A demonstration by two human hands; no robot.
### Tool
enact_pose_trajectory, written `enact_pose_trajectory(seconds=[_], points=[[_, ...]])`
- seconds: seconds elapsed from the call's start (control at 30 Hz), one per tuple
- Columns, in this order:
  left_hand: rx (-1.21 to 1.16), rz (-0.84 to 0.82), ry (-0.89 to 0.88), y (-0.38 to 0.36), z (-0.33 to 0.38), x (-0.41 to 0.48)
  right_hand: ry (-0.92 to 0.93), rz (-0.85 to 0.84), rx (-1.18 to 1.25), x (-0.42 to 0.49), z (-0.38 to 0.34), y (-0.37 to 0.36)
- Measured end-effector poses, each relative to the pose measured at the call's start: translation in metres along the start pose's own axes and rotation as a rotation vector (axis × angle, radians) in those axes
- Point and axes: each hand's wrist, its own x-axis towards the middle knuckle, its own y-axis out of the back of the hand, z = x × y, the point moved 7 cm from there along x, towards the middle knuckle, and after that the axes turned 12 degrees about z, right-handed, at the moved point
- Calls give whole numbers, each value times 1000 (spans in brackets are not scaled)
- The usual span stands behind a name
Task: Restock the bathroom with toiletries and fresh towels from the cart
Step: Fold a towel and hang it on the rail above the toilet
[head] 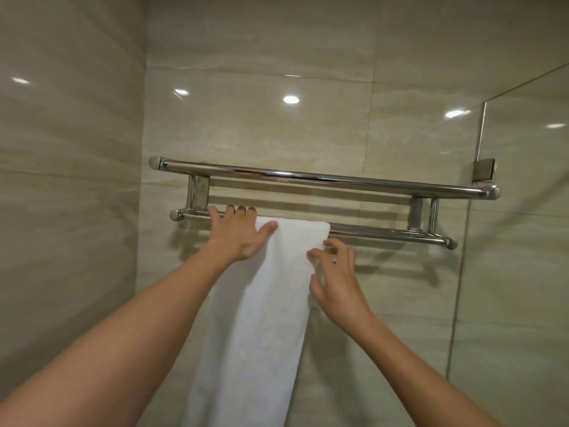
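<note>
White towel [277, 291] over chrome rail [386, 236] between left hand [240, 235] and right hand [337, 283]

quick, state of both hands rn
Left hand: open, fingers on the lower rail, thumb on the towel.
Right hand: fingers curled at the towel's edge; cannot tell if it grips.
</note>
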Motion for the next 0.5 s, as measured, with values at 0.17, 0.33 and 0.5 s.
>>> enact_pose_trajectory(seconds=[0.17,0.33,0.5], points=[[48,-37,41,1,1,4,-135,-73,78,-16,11,-16],[84,-78,87,3,3,6,-235,-200,182,-26,14,-32],[58,-46,134,3,5,3,-187,-174,151,-28,5,-26]])
